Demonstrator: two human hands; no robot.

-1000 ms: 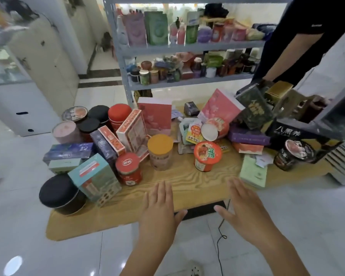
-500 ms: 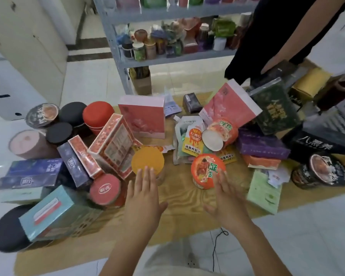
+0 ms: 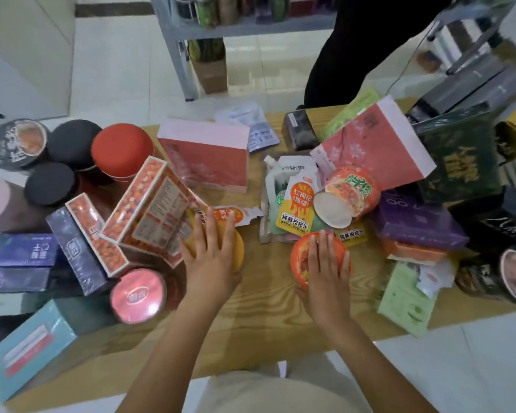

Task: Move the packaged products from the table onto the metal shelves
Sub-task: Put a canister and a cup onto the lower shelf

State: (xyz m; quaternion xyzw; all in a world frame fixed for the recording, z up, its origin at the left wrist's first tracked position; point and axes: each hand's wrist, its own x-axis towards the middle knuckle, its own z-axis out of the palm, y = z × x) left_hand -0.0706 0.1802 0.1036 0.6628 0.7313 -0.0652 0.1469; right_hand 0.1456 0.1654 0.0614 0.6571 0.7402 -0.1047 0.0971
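At the far left we see a teal cardboard box [image 3: 27, 347] lying on its side, dark blue boxes [image 3: 15, 251] stacked flat behind it, and round tubs [image 3: 49, 183] with matte black lids. Next comes a squat can [image 3: 137, 293] with a glossy red lid, and above it a rectangular box [image 3: 149, 210], printed with orange berries, leaning at a tilt. Our left hand [image 3: 210, 263] lies flat, fingers straight and spread, on the smooth yellow lid of a round jar [image 3: 240, 251] that stands on the wood-grained counter [image 3: 265, 302]. Behind it a pink carton [image 3: 206, 156] stands upright. Right of centre, our right hand [image 3: 328, 272] rests the same way, fingers straight and close together, on the printed top of a round orange cup [image 3: 300, 263]. That cup sits just in front of soft spouted pouches [image 3: 294, 204] and a second orange cup [image 3: 353, 189] tipped on its side, white base showing. Farther right lie a purple box [image 3: 414, 225] and a flat pale green packet [image 3: 405, 302]. The grey metal shelves [image 3: 251, 29] stand beyond the counter, well apart from both hands.
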